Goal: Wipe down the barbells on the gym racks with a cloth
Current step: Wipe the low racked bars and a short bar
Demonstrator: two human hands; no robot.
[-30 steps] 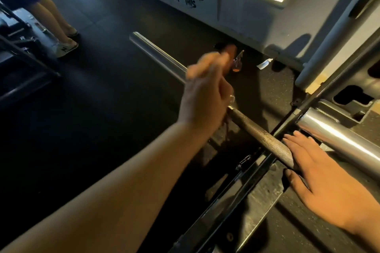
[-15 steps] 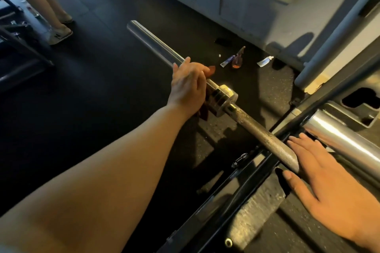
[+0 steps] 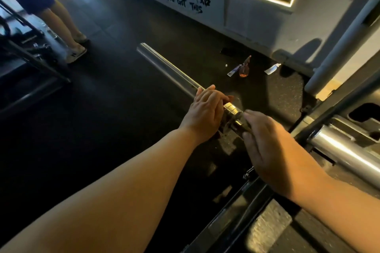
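Head view: barbell [image 3: 168, 70] lies diagonally, free end far upper left, near end running under both your hands toward the rack [image 3: 232, 217].
Axis: upper left to lower right; my read is the next stroke should run along it, away from you.
Left hand [image 3: 205, 113]: nearer the free sleeve, wrapped over it, touching the collar [image 3: 232, 109].
Cloth [image 3: 230, 97]: dark reddish scrap at your left fingertips, probably it; can't confirm.
Right hand [image 3: 273, 150]: on the bar just past the collar, blurred; can't tell if it grips.
Materials: smooth polished chrome tube, stepped steel collar; likely slick under cloth.
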